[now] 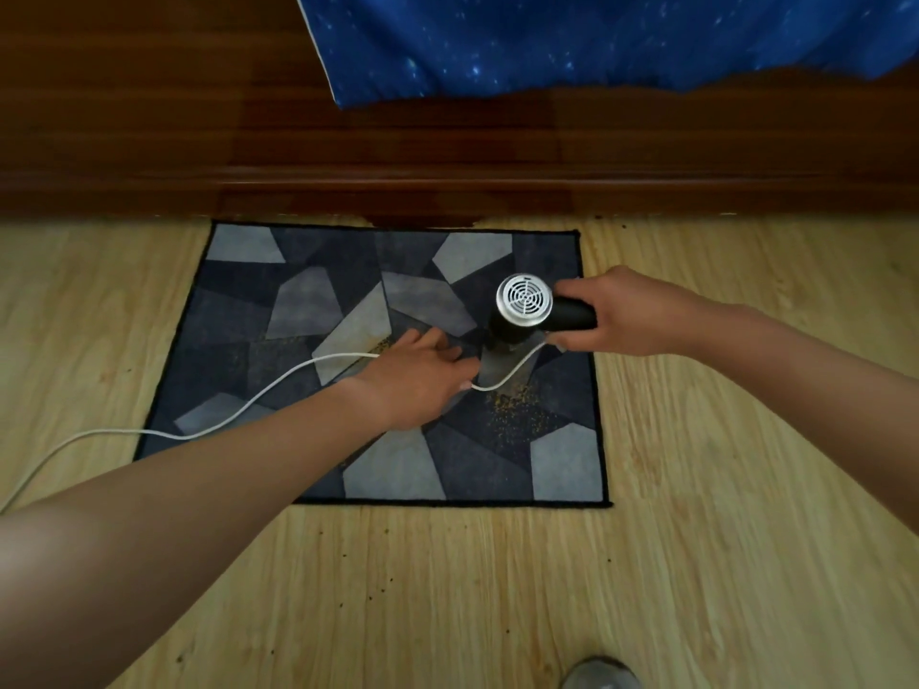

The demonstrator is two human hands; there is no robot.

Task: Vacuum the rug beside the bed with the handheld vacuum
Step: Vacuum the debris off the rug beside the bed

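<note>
A dark rug point(238, 310) with grey geometric patches lies on the floor against the bed's wooden side. My right hand point(631, 313) grips the black handle of the handheld vacuum point(527, 310), whose white round grille faces up and whose nozzle points down onto the rug's right half. My left hand point(417, 375) rests flat on the rug just left of the nozzle, fingers straight. The vacuum's white cord point(248, 405) runs from the handle under my left hand and off to the left. Yellowish crumbs point(517, 412) are scattered on the rug below the nozzle.
The dark wooden bed frame point(447, 156) runs across the top, with a blue starry sheet point(597, 37) hanging over it. Light wood-look floor point(497, 589) with small dark specks surrounds the rug. A grey shoe tip point(601, 676) shows at the bottom edge.
</note>
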